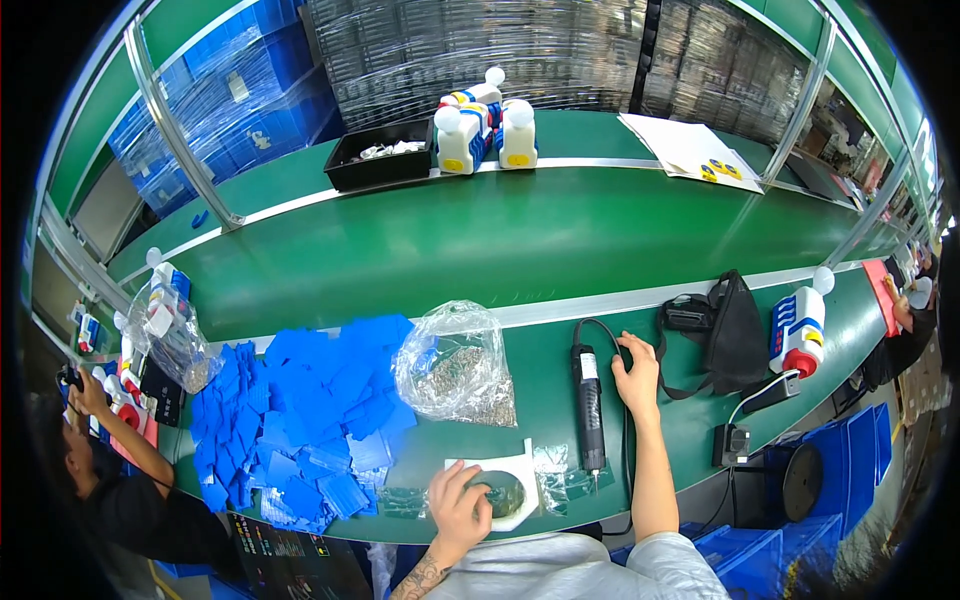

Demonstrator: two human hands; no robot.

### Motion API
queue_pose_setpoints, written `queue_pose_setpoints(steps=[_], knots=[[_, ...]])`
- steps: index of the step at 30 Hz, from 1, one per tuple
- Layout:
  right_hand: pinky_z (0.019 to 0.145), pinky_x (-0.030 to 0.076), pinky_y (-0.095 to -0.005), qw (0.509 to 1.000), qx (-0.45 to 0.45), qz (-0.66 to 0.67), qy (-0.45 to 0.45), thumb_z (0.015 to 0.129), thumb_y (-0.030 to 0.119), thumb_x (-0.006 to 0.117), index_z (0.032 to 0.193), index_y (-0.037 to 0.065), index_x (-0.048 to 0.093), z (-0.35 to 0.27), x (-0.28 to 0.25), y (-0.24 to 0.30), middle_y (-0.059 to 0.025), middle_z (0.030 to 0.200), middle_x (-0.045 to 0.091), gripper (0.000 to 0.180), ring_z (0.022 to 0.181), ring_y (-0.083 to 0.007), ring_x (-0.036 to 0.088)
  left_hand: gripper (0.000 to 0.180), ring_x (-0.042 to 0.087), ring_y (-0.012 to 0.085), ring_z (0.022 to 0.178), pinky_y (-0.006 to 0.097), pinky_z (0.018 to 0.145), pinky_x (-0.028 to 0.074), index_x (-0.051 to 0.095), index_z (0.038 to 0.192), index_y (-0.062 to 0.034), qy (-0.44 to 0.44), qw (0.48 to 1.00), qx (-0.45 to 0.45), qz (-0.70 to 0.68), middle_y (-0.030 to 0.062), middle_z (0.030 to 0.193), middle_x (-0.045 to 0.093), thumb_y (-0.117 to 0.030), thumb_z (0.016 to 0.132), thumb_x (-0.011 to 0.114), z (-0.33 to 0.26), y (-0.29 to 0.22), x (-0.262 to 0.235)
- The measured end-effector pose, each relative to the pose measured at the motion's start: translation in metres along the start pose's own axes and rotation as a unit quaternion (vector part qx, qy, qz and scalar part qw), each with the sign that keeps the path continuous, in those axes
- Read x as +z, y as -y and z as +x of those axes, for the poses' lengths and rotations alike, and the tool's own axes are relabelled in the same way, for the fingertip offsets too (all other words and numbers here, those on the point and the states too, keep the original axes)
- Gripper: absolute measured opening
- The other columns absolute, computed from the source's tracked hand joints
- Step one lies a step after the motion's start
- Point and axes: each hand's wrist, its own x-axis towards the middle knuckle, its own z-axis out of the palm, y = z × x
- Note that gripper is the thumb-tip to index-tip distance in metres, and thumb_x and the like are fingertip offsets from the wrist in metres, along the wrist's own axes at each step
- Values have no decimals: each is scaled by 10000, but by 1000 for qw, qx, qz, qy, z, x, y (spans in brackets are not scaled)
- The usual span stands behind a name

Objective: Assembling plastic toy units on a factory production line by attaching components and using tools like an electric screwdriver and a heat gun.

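The left hand [458, 505] is pressing, fingers curled, on the dark pad [503, 494] just to its right. The driver [588, 408] is lying lengthwise, tip toward the person, and the right hand [637, 374] is spreading open just beside its grip.

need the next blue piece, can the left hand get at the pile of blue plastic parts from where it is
Probably yes. The left hand rests on a dark round pad, and the pile of blue plastic parts lies just to its left with only flat clear bags between.
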Motion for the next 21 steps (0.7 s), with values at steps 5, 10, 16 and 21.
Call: queue_pose_setpoints(steps=[5, 10, 16, 21], knots=[[959, 398, -401, 1000, 0, -4, 3, 726, 39, 575, 1014, -2, 600, 0, -1, 0, -162, 1145, 590, 293, 1119, -322, 494, 138, 499, 315, 1080, 482, 881, 394, 617, 746, -84, 1, 1000, 1, -1, 84, 1027, 595, -35, 621, 583, 0, 0, 0], [961, 395, -399, 1000, 7, -2, 7, 732, 39, 576, 1015, -2, 600, -1, -1, 4, -160, 1145, 590, 287, 1119, -316, 494, 136, 504, 311, 1076, 482, 881, 395, 618, 745, -88, -4, 1000, -4, -2, 81, 1024, 600, -41, 623, 580, -1, 0, -1], [960, 395, -397, 1000, 7, -4, 2, 734, 32, 582, 1019, 3, 600, -1, -5, 0, -154, 1147, 589, 287, 1121, -310, 493, 133, 510, 302, 1073, 478, 882, 396, 617, 742, -93, -4, 1000, -4, -5, 74, 1027, 604, -46, 624, 581, 1, -2, 2], [964, 392, -395, 1000, 5, -1, 8, 735, 38, 575, 1020, 3, 599, 4, -3, -1, -153, 1150, 587, 289, 1117, -312, 495, 127, 514, 297, 1069, 474, 883, 395, 617, 740, -99, -12, 1000, -4, -2, 68, 1029, 604, -50, 626, 586, 4, 1, 4]])
